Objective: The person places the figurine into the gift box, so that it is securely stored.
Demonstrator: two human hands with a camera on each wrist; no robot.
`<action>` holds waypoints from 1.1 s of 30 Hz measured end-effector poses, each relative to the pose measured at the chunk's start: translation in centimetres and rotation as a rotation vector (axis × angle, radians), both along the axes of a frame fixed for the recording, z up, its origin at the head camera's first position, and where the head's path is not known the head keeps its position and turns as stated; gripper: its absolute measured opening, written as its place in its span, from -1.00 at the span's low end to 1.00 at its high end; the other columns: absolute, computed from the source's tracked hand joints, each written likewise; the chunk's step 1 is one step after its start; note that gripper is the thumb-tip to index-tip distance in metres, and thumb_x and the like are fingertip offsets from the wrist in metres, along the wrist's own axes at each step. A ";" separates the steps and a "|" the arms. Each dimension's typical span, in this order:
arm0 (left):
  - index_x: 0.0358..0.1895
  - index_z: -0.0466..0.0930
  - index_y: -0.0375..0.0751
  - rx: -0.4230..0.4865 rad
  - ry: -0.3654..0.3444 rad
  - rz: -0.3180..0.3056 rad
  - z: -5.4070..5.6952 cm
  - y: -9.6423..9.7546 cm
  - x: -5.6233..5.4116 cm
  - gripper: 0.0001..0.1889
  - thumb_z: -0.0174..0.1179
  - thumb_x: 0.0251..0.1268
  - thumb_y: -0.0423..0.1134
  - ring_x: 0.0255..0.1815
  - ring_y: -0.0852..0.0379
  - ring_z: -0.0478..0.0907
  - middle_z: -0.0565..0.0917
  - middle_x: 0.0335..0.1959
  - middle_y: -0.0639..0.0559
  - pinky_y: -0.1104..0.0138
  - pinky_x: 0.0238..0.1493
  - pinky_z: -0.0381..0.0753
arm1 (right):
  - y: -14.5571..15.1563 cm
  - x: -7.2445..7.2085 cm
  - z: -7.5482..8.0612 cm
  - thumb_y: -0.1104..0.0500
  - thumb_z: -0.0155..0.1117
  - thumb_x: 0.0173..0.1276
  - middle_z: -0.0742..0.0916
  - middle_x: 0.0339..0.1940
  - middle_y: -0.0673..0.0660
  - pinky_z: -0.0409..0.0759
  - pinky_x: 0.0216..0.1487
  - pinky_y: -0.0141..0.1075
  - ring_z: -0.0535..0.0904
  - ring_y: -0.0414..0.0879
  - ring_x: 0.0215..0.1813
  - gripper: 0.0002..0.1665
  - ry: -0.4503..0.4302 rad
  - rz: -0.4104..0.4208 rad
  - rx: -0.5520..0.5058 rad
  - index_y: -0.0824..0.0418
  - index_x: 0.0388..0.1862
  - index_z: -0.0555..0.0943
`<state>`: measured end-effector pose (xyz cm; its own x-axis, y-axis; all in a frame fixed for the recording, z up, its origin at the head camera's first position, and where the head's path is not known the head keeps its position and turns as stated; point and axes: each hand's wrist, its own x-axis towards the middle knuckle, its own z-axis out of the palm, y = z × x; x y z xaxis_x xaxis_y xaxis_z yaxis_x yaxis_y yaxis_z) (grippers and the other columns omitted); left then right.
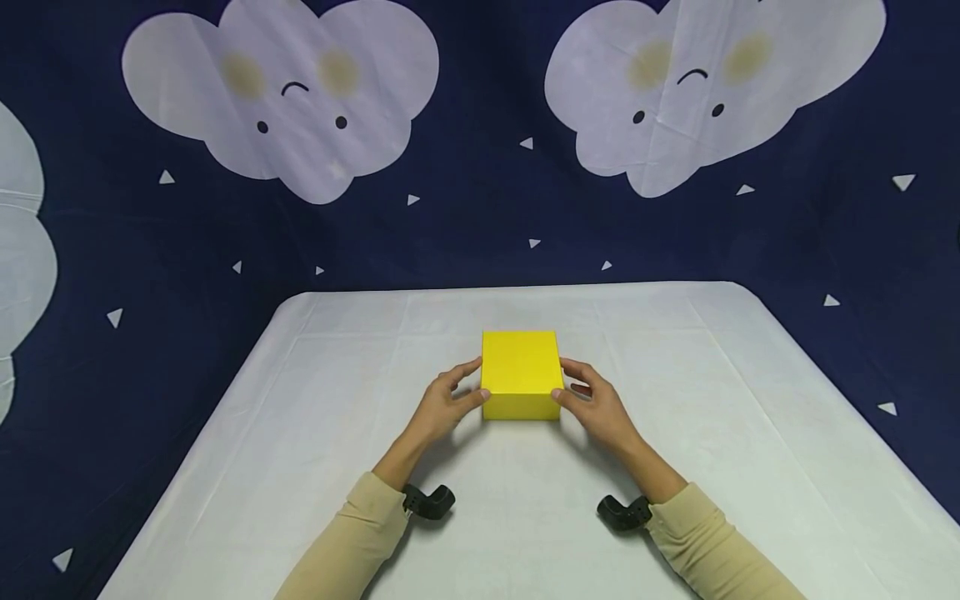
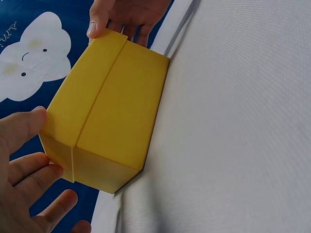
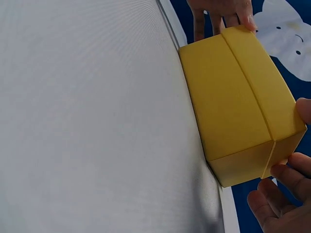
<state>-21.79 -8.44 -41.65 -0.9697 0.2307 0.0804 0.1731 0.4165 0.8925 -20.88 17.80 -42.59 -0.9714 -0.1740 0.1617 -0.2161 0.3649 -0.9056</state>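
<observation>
A closed yellow box with a lift-off lid sits on the white table in front of me. A seam between lid and lower part shows in both wrist views. My left hand grips the lid's left side, thumb on the front face near the corner and fingertips on the side. On the right, my right hand holds the lid the same way. In the left wrist view, some left fingers hang free below the lid's edge. What the box contains is hidden.
The white-covered table has rounded far corners. Behind it hangs a dark blue cloth with white clouds and small triangles. Black wrist cameras, left and right, sit by the sleeve cuffs above the table.
</observation>
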 end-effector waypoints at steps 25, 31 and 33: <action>0.34 0.35 0.11 -0.025 -0.016 0.010 -0.5 0.0 -0.1 -0.41 0.26 0.22 -0.12 0.39 -0.21 0.26 0.39 0.37 -0.11 -0.08 0.37 0.27 | 0.0 -0.1 -0.4 0.04 0.23 0.32 0.39 0.41 0.20 0.43 0.27 0.07 0.35 0.27 0.35 -0.34 -0.066 -0.003 0.026 0.13 0.36 0.31; 0.34 0.35 0.11 -0.032 -0.015 0.010 -0.6 -0.1 -0.2 -0.41 0.25 0.22 -0.11 0.40 -0.16 0.26 0.39 0.37 -0.11 -0.05 0.39 0.25 | 0.0 0.0 -0.3 0.00 0.23 0.33 0.39 0.41 0.20 0.52 0.19 0.05 0.39 0.29 0.33 -0.33 -0.081 -0.008 0.042 0.08 0.37 0.30; 0.34 0.35 0.10 -0.029 -0.012 0.006 -0.6 -0.1 -0.1 -0.41 0.25 0.22 -0.12 0.41 -0.15 0.25 0.39 0.37 -0.11 -0.04 0.40 0.24 | 0.0 0.0 -0.3 -0.01 0.22 0.33 0.39 0.40 0.22 0.53 0.17 0.05 0.39 0.29 0.32 -0.33 -0.082 -0.008 0.049 0.08 0.38 0.29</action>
<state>-21.93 -8.56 -42.26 -0.9720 0.2266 0.0621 0.1597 0.4432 0.8821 -20.91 17.83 -42.94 -0.9824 -0.1718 0.0731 -0.1389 0.4110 -0.9010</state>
